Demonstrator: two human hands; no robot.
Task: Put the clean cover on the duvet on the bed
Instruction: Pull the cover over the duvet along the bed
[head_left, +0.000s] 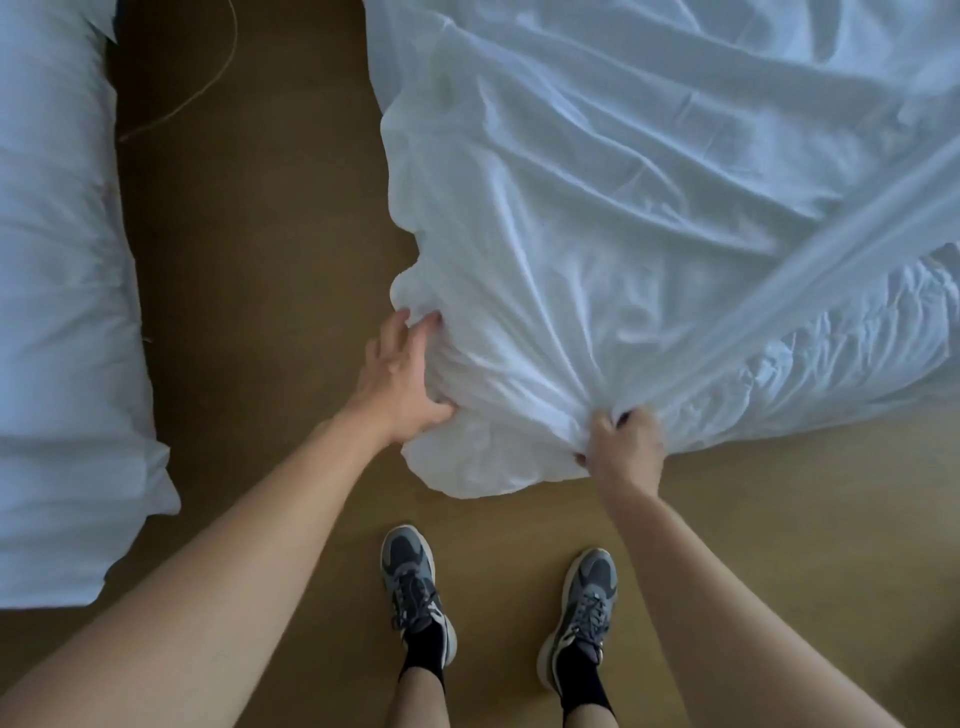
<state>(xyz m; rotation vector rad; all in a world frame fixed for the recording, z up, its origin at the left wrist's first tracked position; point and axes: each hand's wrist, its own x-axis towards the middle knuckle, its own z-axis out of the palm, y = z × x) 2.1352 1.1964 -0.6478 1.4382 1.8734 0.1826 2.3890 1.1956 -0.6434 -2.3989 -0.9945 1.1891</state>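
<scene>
The white cover (649, 208) lies rumpled from 12 to 3 o'clock, its near corner bunched at centre; the left hand (402, 379) clasps that bunch from its 9 o'clock side, fingers spread and curled into the cloth; the right hand (628, 449) pinches a taut gather at its 5 o'clock edge, with the quilted duvet (857, 353) showing at 3 o'clock.

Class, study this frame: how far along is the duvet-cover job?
Done: the white cover lies spread out ahead, though wrinkled. In hand: the right hand grips bunched cover at the near corner; the left hand clasps the corner's side. Left, probably: seating that corner and smoothing the wrinkles.
</scene>
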